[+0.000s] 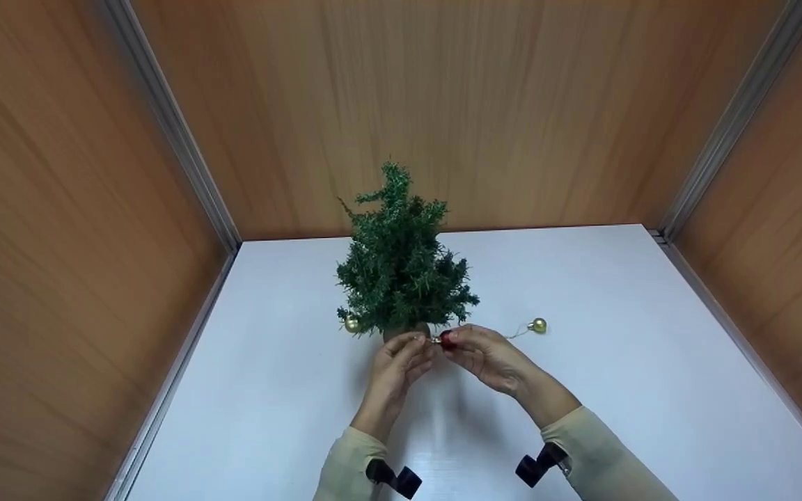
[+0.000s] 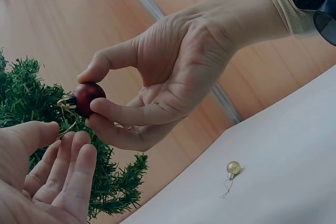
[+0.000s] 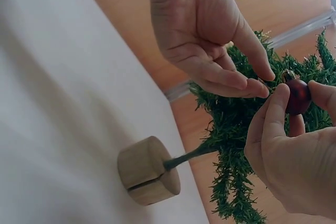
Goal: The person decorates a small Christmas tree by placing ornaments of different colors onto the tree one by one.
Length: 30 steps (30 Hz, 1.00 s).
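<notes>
My right hand [image 1: 488,358] pinches a dark red bauble [image 2: 88,99] with a gold cap between thumb and fingers. Opposite it, my left hand [image 1: 399,365] pinches the bauble's thin gold string [image 2: 67,126] between thumb and fingertip. Both hands are in front of a small green artificial Christmas tree [image 1: 401,264], near its lower branches. In the right wrist view the tree's round wooden base [image 3: 148,170] stands on the white table. A gold bauble [image 1: 351,324] hangs low on the tree's left side.
A second gold bauble [image 1: 538,325] with its string lies on the white table [image 1: 582,278], right of the tree. Wood-grain panels [image 1: 477,104] with grey metal corner strips enclose the table at the back and both sides.
</notes>
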Each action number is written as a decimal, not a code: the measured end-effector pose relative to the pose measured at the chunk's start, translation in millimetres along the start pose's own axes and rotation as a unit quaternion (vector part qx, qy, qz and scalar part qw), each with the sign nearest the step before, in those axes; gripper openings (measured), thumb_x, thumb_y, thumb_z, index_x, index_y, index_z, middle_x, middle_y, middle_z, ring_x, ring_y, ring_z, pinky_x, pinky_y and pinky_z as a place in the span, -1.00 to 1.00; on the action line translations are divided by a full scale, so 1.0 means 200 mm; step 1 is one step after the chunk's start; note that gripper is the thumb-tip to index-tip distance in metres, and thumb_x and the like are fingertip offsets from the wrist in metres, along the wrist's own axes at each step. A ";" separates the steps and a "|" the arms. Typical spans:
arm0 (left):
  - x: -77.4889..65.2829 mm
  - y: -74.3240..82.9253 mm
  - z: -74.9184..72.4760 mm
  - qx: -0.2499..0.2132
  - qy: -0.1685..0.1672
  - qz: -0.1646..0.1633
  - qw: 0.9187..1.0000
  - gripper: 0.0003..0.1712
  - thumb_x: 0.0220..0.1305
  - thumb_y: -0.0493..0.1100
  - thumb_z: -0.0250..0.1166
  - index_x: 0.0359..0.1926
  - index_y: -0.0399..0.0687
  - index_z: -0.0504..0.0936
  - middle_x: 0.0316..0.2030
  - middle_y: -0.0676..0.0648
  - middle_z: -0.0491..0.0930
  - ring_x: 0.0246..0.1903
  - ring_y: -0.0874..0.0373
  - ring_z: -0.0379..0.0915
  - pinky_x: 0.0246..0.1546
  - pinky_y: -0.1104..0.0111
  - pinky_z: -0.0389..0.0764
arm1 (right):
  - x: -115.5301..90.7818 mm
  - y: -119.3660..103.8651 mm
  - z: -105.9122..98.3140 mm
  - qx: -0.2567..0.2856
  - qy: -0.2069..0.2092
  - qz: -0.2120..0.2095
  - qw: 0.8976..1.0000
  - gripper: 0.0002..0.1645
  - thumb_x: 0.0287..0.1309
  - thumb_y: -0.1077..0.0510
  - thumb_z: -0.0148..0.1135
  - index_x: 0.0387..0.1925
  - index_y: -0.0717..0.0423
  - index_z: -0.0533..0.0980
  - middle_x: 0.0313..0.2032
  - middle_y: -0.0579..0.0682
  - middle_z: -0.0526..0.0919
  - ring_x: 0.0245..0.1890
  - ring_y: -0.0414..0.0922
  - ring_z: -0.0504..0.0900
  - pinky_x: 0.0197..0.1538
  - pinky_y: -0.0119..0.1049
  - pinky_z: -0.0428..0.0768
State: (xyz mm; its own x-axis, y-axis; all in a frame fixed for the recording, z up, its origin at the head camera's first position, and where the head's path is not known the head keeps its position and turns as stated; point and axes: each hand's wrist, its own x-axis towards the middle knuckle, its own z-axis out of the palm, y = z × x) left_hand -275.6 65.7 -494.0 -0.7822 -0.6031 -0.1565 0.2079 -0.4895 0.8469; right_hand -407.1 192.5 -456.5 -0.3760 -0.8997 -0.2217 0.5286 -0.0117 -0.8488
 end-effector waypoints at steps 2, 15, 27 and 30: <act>0.00 0.01 0.00 0.002 0.006 0.000 1.000 -0.87 0.33 -0.28 0.26 -0.13 -0.22 0.60 -0.34 -0.01 0.69 -0.33 0.18 0.68 -0.20 0.37 0.73 | 0.00 0.00 0.00 0.001 0.003 0.002 1.000 -0.91 0.33 0.33 0.12 -0.28 0.16 0.54 -0.23 0.00 0.67 -0.20 -0.19 0.69 0.06 -0.42 0.65; 0.00 0.05 0.00 0.005 0.023 0.015 1.000 -0.93 0.31 -0.29 0.29 -0.20 -0.21 0.62 -0.36 -0.03 0.67 -0.39 0.21 0.67 -0.30 0.42 0.73 | -0.01 0.04 -0.01 0.002 -0.011 0.004 1.000 -0.94 0.35 0.32 0.12 -0.23 0.15 0.51 -0.21 0.00 0.66 -0.17 -0.19 0.69 0.06 -0.38 0.66; 0.00 0.09 0.01 0.013 0.014 0.034 0.999 -0.90 0.30 -0.31 0.28 -0.18 -0.25 0.60 -0.36 -0.03 0.65 -0.38 0.22 0.65 -0.29 0.43 0.72 | 0.00 0.07 -0.03 0.003 -0.024 0.023 0.999 -0.94 0.38 0.25 0.07 -0.18 0.11 0.48 -0.16 0.01 0.59 -0.12 -0.12 0.63 0.07 -0.31 0.66; -0.01 0.09 0.02 0.022 0.011 0.039 0.999 -0.89 0.30 -0.31 0.29 -0.17 -0.24 0.60 -0.36 -0.03 0.67 -0.36 0.21 0.66 -0.26 0.41 0.73 | 0.00 0.09 -0.03 -0.004 -0.025 0.028 0.999 -0.94 0.37 0.24 0.07 -0.18 0.10 0.47 -0.14 0.02 0.57 -0.10 -0.11 0.61 0.08 -0.29 0.65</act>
State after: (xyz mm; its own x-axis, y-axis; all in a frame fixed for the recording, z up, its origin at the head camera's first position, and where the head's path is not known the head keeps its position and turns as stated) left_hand -273.4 60.4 -477.0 -0.7521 -0.6513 -0.1003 0.2402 -0.4126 0.8787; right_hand -402.9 194.2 -474.1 -0.3069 -0.9197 -0.2448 0.5422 0.0425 -0.8392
